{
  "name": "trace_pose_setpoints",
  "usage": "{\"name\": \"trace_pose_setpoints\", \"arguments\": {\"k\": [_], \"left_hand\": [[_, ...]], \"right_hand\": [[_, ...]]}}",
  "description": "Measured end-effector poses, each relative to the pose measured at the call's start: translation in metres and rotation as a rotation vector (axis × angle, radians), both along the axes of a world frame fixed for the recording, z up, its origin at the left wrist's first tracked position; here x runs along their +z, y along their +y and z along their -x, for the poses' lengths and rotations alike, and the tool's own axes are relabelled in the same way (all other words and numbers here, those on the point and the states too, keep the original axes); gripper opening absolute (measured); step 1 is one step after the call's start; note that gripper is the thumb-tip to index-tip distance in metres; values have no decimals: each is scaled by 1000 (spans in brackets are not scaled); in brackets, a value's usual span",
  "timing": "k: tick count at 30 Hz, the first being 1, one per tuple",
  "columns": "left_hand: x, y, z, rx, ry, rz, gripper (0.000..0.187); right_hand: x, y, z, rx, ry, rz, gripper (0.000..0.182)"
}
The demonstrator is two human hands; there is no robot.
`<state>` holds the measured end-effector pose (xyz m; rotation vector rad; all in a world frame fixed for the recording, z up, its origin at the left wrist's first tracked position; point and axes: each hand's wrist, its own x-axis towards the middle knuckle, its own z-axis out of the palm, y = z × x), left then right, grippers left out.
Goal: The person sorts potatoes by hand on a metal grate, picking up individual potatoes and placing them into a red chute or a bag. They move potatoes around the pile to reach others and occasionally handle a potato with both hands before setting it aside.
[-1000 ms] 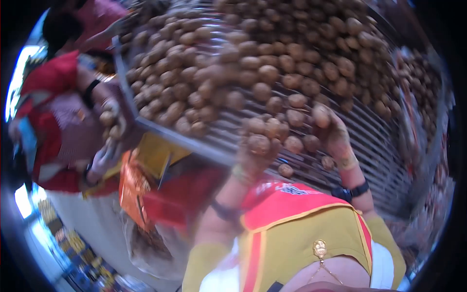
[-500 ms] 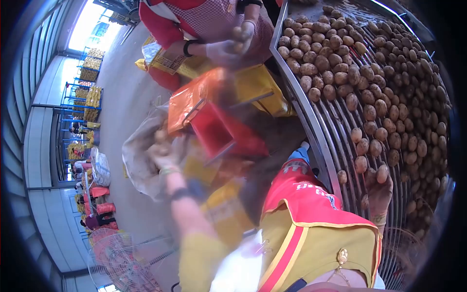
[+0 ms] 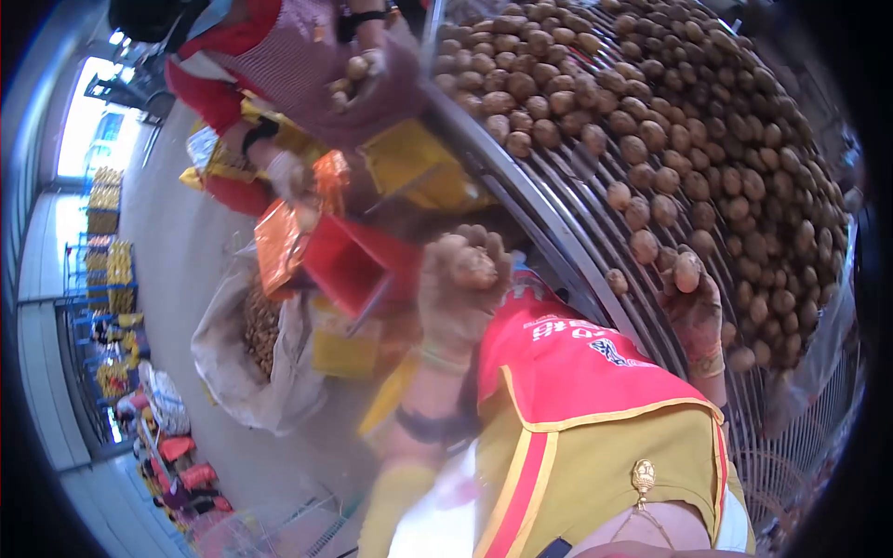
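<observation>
My left hand (image 3: pixel 451 302), gloved and slightly blurred, is raised in front of my red apron with its fingers curled round a potato (image 3: pixel 474 267). Over the roller conveyor (image 3: pixel 595 219), my gloved right hand (image 3: pixel 693 321) grips another potato (image 3: pixel 686 272). Loose potatoes (image 3: pixel 642 149) lie close beyond that hand on the metal rollers. To the left of my left hand is a red chute-like bin (image 3: pixel 349 270), with an orange bag (image 3: pixel 277 246) beside it. A white woven sack (image 3: pixel 219 339) stands on the floor, its mouth open on small potatoes inside.
Across from me a co-worker (image 3: pixel 279 74) in a checked apron holds potatoes in one hand; the other hand is at the orange bag. Yellow bags (image 3: pixel 419 167) hang near the conveyor's metal edge (image 3: pixel 521 186). Stacked racks and people appear far left.
My left hand has come back from the white sack toward my apron and holds a potato. My right hand has lifted slightly with its potato. The co-worker's hand has reached to the orange bag.
</observation>
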<state>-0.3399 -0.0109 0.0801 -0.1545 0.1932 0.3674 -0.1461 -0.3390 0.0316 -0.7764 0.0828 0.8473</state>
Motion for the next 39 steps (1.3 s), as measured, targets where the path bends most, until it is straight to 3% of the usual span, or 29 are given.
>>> {"name": "trace_pose_setpoints", "arguments": {"k": [6,11,13,15,18,25,28,29,32,35,37,39], "left_hand": [[7,-9,-40,-283,-106,16,37],[-8,8,-68,-548,-343,258,42],[-13,9,-71,-574,-307,269,41],[-8,2,-69,-496,-144,162,37],[21,-1,-74,-449,142,-230,29],[17,32,-68,-285,255,58,35],[-1,47,-55,-218,76,164,31],[12,50,-52,-187,289,40,29],[-10,62,-50,-145,-162,-110,26],[1,68,-38,-112,131,-77,26],[8,72,-35,-124,195,-58,29],[9,71,-38,-110,251,-128,32]], "right_hand": [[-1,-19,28,-176,-35,104,46],[17,6,29,-172,-157,162,51],[39,37,26,-86,-285,176,52],[61,67,20,22,-371,173,60],[88,108,23,56,-390,160,69],[82,162,18,205,-338,236,65],[78,182,17,287,-338,260,64],[75,187,16,316,-333,252,63],[80,209,21,329,-271,280,63],[83,226,24,361,-235,247,63],[74,232,21,362,-273,174,61],[94,245,25,393,-276,318,59]]}}
